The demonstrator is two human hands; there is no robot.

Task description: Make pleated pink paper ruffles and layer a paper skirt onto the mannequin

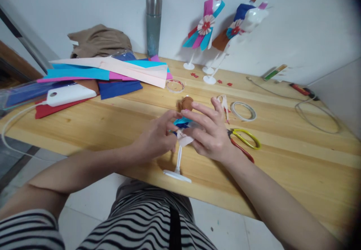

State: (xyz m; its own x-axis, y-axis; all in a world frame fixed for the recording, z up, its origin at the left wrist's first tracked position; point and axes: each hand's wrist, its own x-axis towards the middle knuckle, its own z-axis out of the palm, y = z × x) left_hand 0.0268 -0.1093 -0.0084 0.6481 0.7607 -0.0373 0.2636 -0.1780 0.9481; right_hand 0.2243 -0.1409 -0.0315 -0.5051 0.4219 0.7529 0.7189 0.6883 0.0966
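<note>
Between my hands, near the table's front edge, stands a small paper decoration on a white stand (177, 174) with a thin stem and round base. Brown paper (186, 103) shows at its top, turquoise paper (182, 121) in the middle and a pale pink strip (184, 139) below. My left hand (158, 135) is at its left side, fingers curled and pinching the paper. From the right, my right hand (210, 133) grips the paper between thumb and fingertips, its outer fingers raised. Fingers hide much of the decoration.
Right of my hands lie scissors (248, 137) with yellow and red handles and a tape roll (244, 111). Behind stand decorated stands (204, 28) and a thermos (153, 24). Coloured paper sheets (113, 69) and a white power bank (70, 95) lie left.
</note>
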